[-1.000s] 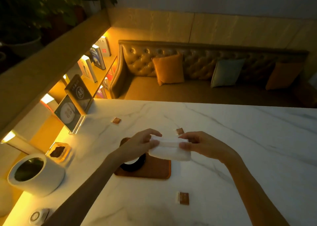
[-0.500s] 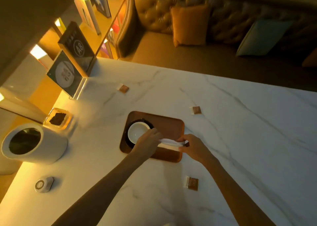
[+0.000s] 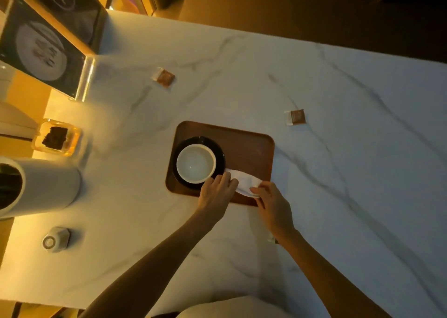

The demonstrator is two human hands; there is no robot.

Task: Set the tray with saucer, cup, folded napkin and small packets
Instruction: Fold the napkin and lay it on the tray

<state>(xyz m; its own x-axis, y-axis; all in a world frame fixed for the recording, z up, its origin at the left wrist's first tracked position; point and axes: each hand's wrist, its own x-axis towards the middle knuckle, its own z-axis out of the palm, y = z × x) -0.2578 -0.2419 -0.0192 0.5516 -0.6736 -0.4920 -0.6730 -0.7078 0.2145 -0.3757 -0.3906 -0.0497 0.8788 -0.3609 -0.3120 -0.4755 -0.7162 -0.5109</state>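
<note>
- Marble counter (image 3: 338,172): the tray (image 3: 244,146) is seen with saucer (image 3: 219,152) and cup (image 3: 196,163) already set.
- The napkin (image 3: 244,181) is pinched at the tray's near edge by the fingers of the left hand (image 3: 216,193) and right hand (image 3: 272,201).
- Two packets (image 3: 165,77) (image 3: 295,117) are left on the counter, well apart from the tray.

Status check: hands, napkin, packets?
Both hands, left and right, on napkin, laying it on tray beside cup. Packets off tray.

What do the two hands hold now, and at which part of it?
Both hold the folded white napkin, which lies on the tray. The left hand has its end near the cup; the right hand pinches the opposite end.
</note>
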